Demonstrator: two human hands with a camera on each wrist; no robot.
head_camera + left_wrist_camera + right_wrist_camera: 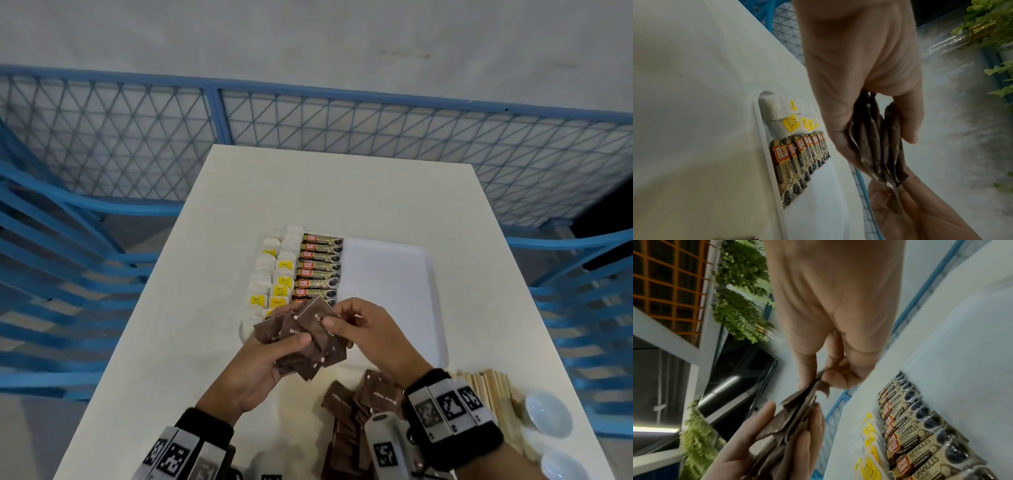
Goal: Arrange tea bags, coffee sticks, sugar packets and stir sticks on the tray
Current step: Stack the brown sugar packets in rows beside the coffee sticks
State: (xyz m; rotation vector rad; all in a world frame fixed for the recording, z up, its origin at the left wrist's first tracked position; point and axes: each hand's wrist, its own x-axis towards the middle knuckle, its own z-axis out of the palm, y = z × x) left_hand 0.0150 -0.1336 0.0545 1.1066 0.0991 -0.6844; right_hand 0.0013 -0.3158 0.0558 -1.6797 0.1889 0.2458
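Note:
A white tray (394,274) lies on the white table. Its left part carries tea bags (275,274) with yellow tags and a column of coffee sticks (318,270). Above the tray's near edge my left hand (270,356) grips a fanned bunch of brown sugar packets (308,337). My right hand (363,329) pinches the top packet of that bunch between thumb and fingers. In the left wrist view the packets (877,146) sit edge-on in the left hand (859,81). In the right wrist view the right hand (830,366) nips a packet (809,392) corner.
A loose heap of brown sugar packets (356,411) lies on the table near me. Wooden stir sticks (493,390) lie at the right, beside two small white dishes (548,416). A blue mesh fence (308,116) surrounds the table.

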